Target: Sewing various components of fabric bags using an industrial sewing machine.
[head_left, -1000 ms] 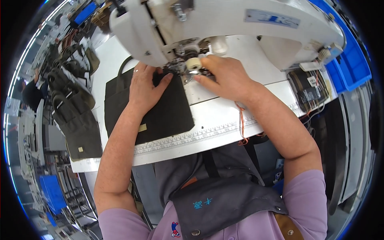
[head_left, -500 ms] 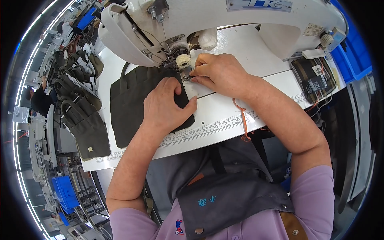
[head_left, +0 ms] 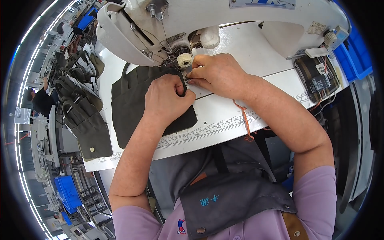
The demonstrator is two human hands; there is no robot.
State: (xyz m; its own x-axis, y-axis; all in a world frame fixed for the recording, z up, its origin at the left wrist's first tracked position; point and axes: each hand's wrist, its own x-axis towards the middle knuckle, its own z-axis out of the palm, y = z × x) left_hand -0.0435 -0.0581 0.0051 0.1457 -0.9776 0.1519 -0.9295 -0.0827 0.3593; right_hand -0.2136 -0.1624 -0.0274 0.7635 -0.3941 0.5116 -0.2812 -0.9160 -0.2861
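A dark olive fabric piece (head_left: 130,110) with a strap loop at its far edge lies flat under the head of a white sewing machine (head_left: 256,24). On the right part of this fabric rests my left hand (head_left: 164,98), fingers curled and thumb drawn in to pinch its edge. My right hand (head_left: 222,76) is closed in a pinch beside the presser foot, just right of the cream knob (head_left: 185,60). Whatever its fingertips hold is too small and hidden to make out. The needle area is partly covered by the machine head.
A pile of similar dark strapped pieces (head_left: 86,130) hangs along the table's left edge. A printed ruler (head_left: 216,130) runs along the front edge. An orange cord (head_left: 245,118) dangles below my right wrist. At right are a dark striped item (head_left: 316,80) and a blue bin (head_left: 354,56).
My left thumb has closed in toward the curled fingers, and that hand has shifted slightly toward the needle. My right hand stays by the presser foot. The view has moved slightly.
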